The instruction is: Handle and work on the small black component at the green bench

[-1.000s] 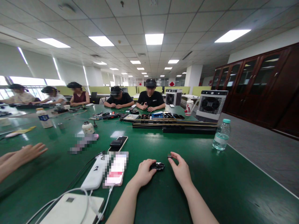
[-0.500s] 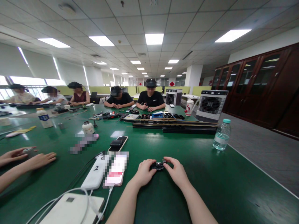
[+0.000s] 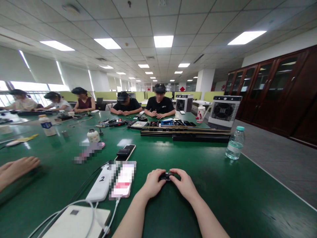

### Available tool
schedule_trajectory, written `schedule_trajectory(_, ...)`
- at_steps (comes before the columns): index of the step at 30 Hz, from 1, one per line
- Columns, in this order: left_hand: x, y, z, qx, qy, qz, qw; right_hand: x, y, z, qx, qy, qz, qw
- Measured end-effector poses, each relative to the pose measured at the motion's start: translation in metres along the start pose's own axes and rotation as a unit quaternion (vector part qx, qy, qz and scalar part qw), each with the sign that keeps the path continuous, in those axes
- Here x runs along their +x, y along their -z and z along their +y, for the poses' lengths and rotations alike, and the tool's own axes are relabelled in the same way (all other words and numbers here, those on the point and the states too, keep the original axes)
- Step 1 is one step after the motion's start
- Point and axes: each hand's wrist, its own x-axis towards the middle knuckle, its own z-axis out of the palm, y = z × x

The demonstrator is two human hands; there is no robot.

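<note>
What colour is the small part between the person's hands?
Mostly black; the small part shows in the head view.

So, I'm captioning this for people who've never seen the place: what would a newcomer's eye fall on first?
Probably the left hand and right hand, holding a small black part at the near middle of the green table. Next, the clear, turquoise-capped bottle, standing near the table's right edge. Beyond the hands, long black bars lie across the table.

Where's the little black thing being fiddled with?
In the head view, the little black thing is in the lower half, just right of centre, held between the left hand and the right hand; the lit phone lies off to the left.
</note>
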Motion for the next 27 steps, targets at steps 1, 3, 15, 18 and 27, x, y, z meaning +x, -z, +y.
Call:
schedule_trajectory(1, 0.000, 0.000, 0.000, 0.000, 0.000, 0.001, 1.000, 0.000, 0.000, 0.000, -0.006, 0.001, -0.001, 1.000)
schedule_trajectory(3, 0.000, 0.000, 0.000, 0.000, -0.001, 0.003, 1.000, 0.000, -0.001, 0.001, -0.018, 0.006, -0.002, 1.000)
schedule_trajectory(15, 0.000, 0.001, 0.002, 0.008, 0.007, -0.007, 1.000, 0.000, -0.008, 0.010, -0.085, 0.023, -0.035, 0.996)
schedule_trajectory(18, 0.000, 0.002, 0.002, 0.011, 0.008, -0.008, 1.000, 0.000, -0.006, 0.010, -0.070, 0.014, -0.034, 0.997)
schedule_trajectory(27, 0.000, 0.002, 0.003, 0.008, 0.005, -0.006, 1.000, 0.000, -0.004, 0.013, -0.047, -0.008, -0.023, 0.999)
